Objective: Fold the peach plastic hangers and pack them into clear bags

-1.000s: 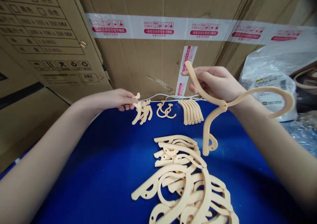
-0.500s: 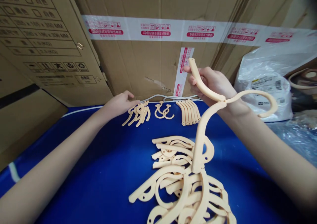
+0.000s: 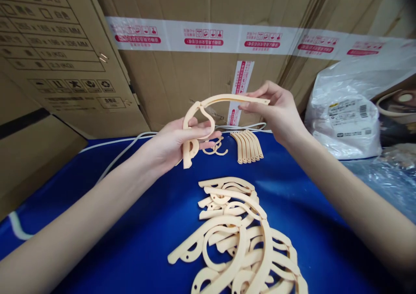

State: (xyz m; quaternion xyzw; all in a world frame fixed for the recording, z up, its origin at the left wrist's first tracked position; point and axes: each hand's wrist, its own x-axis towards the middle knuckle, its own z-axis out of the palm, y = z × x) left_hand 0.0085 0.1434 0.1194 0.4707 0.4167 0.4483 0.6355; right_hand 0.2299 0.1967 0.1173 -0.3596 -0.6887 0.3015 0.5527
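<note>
A beige folding clothes hanger (image 3: 224,98) is held up between my two hands above the blue surface. My left hand (image 3: 173,142) grips its hook and one downward-hanging arm, thumb across the hook. My right hand (image 3: 276,108) pinches the tip of the other arm, which stretches out to the right. Below lies a heap of similar folded hangers (image 3: 240,237), overlapping one another. Past my hands, a row of curved hanger arms (image 3: 246,147) lies side by side, and a few loose hooks (image 3: 220,150) sit partly behind my left fingers.
Cardboard boxes (image 3: 182,77) with printed tape stand upright behind the blue surface (image 3: 130,211). A white cable (image 3: 130,149) runs along the back edge. At the right are a clear plastic bag with a label (image 3: 344,112) and crumpled plastic wrap (image 3: 383,185).
My left hand has come right and up and taken hold of the hanger. The hanger has turned and moved left; my right hand now pinches one arm's tip.
</note>
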